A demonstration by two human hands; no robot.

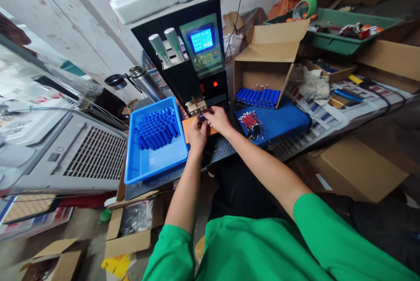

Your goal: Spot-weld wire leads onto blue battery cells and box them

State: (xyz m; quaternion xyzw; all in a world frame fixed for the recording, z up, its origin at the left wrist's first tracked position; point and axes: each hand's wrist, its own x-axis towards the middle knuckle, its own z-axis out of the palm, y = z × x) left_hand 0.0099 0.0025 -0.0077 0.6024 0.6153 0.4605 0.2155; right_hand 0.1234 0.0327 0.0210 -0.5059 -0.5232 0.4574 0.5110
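Under the electrodes of a black spot welder (pixel 197 105), my two hands meet at a small blue battery cell (pixel 202 117), mostly hidden by fingers. My left hand (pixel 197 134) is closed around the cell from the near side. Close against it, my right hand (pixel 218 120) pinches at the electrode tips; what lies between its fingers is too small to make out. An orange sheet (pixel 187 127) lies beneath the hands. A blue tray (pixel 156 161) at left holds many blue cells (pixel 157 128). Red and black wire leads (pixel 252 124) lie at right on a blue surface.
An open cardboard box (pixel 267 71) with rows of blue cells stands right of the welder. Its lit screen (pixel 201 40) faces me. Behind the tray stands a steel flask (pixel 146 83). A green bin (pixel 348 44) sits far right; a cardboard box (pixel 357 167) is lower right.
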